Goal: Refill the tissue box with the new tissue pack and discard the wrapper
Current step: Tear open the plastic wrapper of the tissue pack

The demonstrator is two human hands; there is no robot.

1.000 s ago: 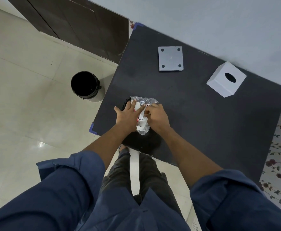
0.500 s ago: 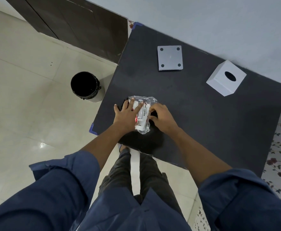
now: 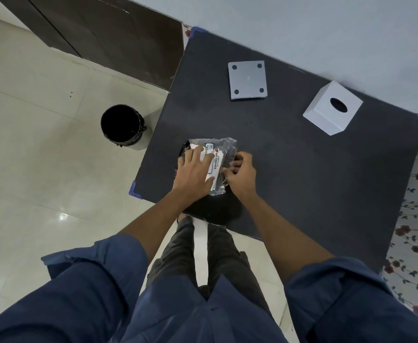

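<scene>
Opening tissue pack (image 3: 215, 164) on table (image 3: 302, 181).
Left hand (image 3: 194, 174) flat, pinning; right hand (image 3: 240, 174) pinching wrapper edge. Film looks slippery, pack soft.

White tissue box (image 3: 331, 112), black table (image 3: 302, 169), black bin (image 3: 121, 123), clear white-labelled wrapper (image 3: 221, 151).

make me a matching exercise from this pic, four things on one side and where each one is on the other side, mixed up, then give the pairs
Things:
1. tissue pack
2. tissue box
3. square base plate
4. black bin

Places:
A. on the floor, off the table's left edge
B. far right of the table, near the wall
C. near edge of the table, under both hands
D. far side of the table, flat, four dark dots at its corners

Pairs: 1-C, 2-B, 3-D, 4-A

The left hand presses on the pack; the right hand pinches its wrapper.
</scene>
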